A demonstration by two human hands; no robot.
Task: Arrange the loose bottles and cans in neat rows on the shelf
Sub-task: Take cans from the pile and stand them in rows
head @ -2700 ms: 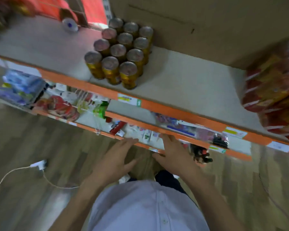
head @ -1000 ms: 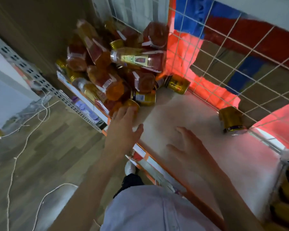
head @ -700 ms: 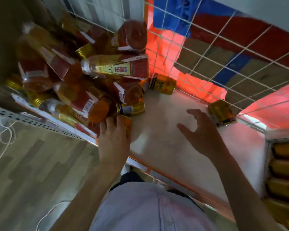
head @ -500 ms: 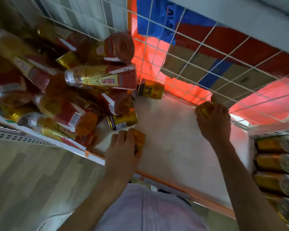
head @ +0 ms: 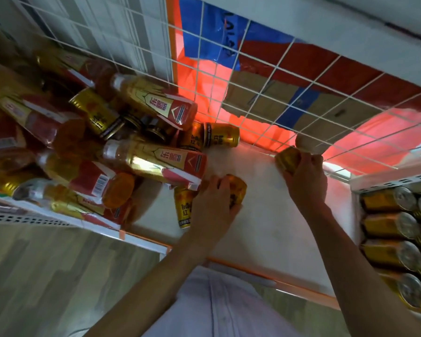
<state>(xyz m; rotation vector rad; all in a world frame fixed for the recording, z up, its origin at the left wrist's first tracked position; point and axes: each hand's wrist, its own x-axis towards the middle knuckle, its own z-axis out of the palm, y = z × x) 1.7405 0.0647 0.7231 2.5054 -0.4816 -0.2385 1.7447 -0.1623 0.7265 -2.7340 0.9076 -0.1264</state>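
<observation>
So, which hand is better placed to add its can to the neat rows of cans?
Right hand: its gold can is nearer the rowed cans; the left hand grips a second can beside the pile.

Bottle heap left of can rows

Gold cans and amber bottles heaped on their sides, white shelf

A pale lilac-white cloth shirt with a vertical front placket shows at six o'clock; the forearms beside it are bare.
</observation>
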